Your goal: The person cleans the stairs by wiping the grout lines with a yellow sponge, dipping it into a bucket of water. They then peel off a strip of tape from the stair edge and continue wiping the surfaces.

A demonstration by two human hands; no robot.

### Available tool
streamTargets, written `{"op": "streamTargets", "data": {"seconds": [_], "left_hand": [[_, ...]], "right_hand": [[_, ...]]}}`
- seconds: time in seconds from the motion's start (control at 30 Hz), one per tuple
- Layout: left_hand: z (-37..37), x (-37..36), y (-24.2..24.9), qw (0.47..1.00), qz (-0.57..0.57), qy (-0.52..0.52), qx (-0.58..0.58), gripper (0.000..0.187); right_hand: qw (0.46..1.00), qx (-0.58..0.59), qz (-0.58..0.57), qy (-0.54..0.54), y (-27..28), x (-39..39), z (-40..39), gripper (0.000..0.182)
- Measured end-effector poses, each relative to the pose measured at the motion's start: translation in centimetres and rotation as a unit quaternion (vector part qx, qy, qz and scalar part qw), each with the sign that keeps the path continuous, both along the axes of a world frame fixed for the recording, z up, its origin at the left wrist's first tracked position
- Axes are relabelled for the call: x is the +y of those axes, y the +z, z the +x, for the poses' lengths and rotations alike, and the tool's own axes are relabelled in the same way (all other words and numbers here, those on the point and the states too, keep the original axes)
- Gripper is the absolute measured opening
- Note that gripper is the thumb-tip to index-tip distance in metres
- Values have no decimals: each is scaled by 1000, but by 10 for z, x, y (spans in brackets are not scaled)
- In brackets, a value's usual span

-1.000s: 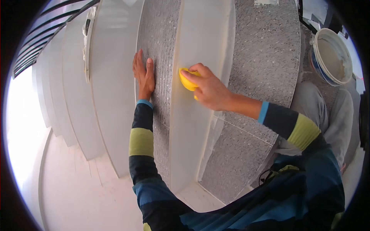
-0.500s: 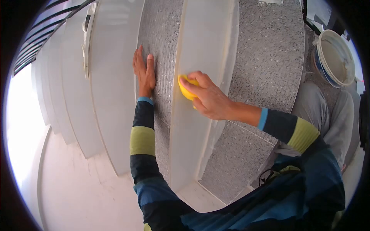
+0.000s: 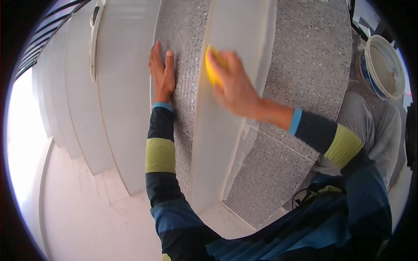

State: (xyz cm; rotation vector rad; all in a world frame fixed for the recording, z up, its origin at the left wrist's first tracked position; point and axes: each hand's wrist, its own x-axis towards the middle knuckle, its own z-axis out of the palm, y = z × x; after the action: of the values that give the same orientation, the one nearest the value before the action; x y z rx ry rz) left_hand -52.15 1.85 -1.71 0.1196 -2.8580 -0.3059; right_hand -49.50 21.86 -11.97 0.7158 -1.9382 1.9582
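Observation:
My left hand [image 3: 163,75] lies flat on the grey speckled stair tread [image 3: 185,26], its fingers spread and nothing in it. In my right hand [image 3: 235,82] is a yellow sponge [image 3: 212,65], pressed against the white riser [image 3: 217,143] near the edge of that tread. Motion blurs the right hand slightly, and its fingers cover part of the sponge.
A bucket [image 3: 385,67] with a whitish coated inside stands at the upper right, beside my bent knees. Further white risers [image 3: 126,100] step away to the left, with a long narrow tool [image 3: 94,48] on one. Black railing bars [image 3: 50,32] cross the upper left.
My right hand has moved up along the riser with the yellow sponge. My left hand remains flat on the tread, and the view has shifted slightly.

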Motion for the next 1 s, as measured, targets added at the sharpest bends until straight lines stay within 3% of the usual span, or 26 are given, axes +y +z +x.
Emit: {"op": "streamTargets", "data": {"seconds": [0.07, 0.17, 0.37, 0.47, 0.5, 0.67, 0.8, 0.83, 0.9, 1.0], "left_hand": [[-1, 0, -2, 1000, -9, -19, 3, 66], [0, 3, 0, 1000, -11, 4, -1, 66], [0, 5, 1, 1000, -3, 16, -5, 67], [0, 2, -1, 1000, -4, 17, -8, 67], [0, 2, -1, 1000, 1, 12, -4, 67], [-2, 1, -1, 1000, -3, -3, -2, 66], [1, 0, -1, 1000, -12, -3, 1, 65], [0, 1, -1, 1000, -16, -1, 1, 64], [-1, 2, 0, 1000, -14, -3, 3, 64], [3, 5, 0, 1000, -6, 8, 1, 65]], "right_hand": [[988, 2, -17, 151, -2, 19, 32, 62], [976, -67, -41, 202, -8, 37, 25, 60], [994, -20, -96, -45, -13, 41, -116, 58], [993, -70, -96, -15, -12, 26, -152, 62], [994, -15, -47, -99, -12, 13, -145, 60], [997, 20, 0, -77, 5, -8, -26, 70], [982, -32, -31, 186, -4, 12, 75, 67], [982, -30, -31, 182, -4, 22, 78, 67], [942, -100, -95, 306, 4, 43, 77, 62], [966, -127, -158, 159, -1, 45, 20, 58]]}}
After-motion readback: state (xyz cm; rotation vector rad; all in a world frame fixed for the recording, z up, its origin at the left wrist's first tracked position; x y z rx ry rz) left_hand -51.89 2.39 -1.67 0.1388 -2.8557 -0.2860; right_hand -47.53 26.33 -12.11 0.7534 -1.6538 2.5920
